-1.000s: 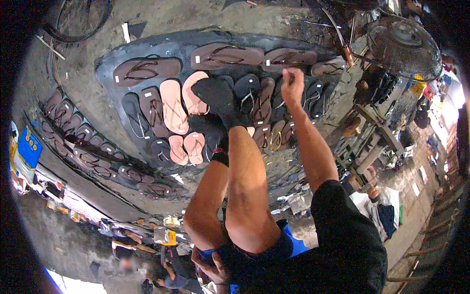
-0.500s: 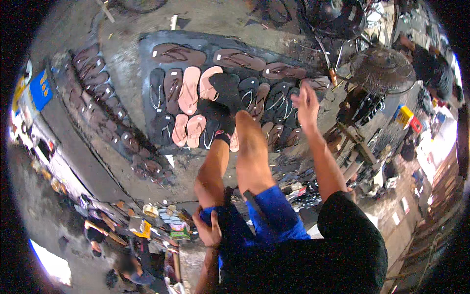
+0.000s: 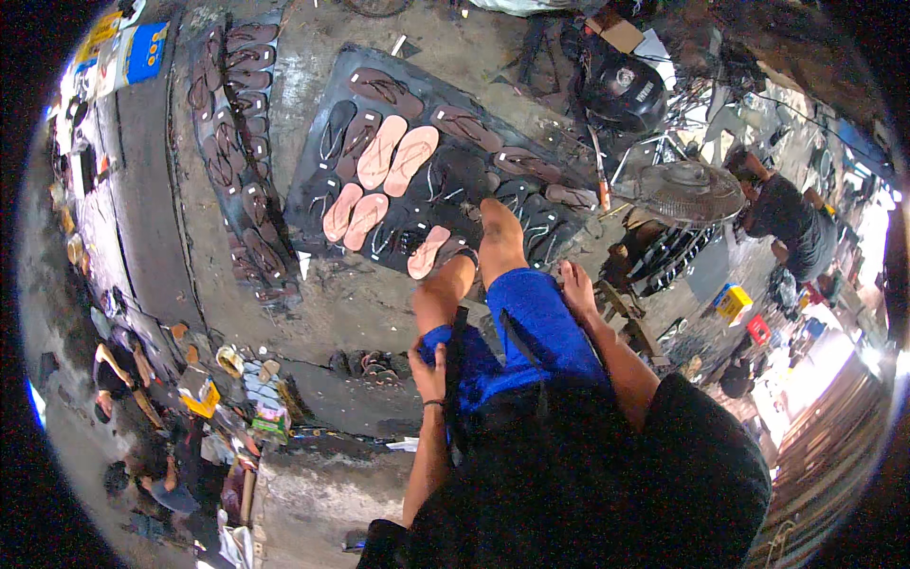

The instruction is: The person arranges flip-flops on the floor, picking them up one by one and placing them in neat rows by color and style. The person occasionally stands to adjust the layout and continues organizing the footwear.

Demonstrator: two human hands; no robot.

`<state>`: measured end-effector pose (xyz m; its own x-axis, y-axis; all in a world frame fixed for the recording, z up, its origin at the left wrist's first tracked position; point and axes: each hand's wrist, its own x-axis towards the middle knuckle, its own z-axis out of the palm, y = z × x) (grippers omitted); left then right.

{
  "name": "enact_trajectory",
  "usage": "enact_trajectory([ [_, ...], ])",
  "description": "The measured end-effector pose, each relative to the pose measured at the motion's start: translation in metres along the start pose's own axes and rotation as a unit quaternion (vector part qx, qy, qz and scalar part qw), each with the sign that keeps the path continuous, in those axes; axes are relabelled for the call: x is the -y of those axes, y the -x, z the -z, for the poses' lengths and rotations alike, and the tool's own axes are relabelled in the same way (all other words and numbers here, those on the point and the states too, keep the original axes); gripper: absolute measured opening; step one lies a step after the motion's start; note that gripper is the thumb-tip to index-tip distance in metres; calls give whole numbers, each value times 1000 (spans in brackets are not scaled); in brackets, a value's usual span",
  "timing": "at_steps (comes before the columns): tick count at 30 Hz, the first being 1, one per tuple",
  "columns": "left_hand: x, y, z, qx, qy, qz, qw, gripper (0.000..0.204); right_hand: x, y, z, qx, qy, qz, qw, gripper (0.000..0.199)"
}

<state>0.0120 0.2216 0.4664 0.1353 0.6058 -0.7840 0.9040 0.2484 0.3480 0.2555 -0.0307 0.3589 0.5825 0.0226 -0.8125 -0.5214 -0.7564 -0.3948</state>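
Observation:
My left hand (image 3: 428,375) rests against the left leg of my blue shorts (image 3: 545,318), thumb and fingers apart at the hem. Beside my right knee is my right hand (image 3: 577,286), its fingers partly extended and nothing visible in them. Beyond my knees a dark mat (image 3: 305,204) carries rows of flip-flops. A pink pair (image 3: 398,156) and a smaller pink pair (image 3: 354,216) stand out among brown and black ones. A single pink flip-flop (image 3: 428,252) lies by my left shin. My feet are hard to make out against the dark footwear.
More brown flip-flops (image 3: 223,156) line the floor at left. A round wire fan (image 3: 687,190) stands at right, near a person in dark clothes (image 3: 791,228). A black helmet (image 3: 626,92) sits beyond. Other people (image 3: 114,375) are at lower left, by a yellow box (image 3: 199,392).
The view has turned, shifting the mat and flip-flops. My right hand has dropped from over the flip-flops to beside my right knee. My left hand stays at the shorts.

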Motion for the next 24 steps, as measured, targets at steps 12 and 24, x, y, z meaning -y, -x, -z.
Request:
enact_trajectory([
  [12, 31, 125, -105, -64, 160, 35, 984, 47, -19, -9, 112, -27, 209, 268, 940, 30],
  [24, 116, 201, -217, -22, 239, 103, 965, 36, -131, 1, 237, 40, 253, 141, 956, 39],
])
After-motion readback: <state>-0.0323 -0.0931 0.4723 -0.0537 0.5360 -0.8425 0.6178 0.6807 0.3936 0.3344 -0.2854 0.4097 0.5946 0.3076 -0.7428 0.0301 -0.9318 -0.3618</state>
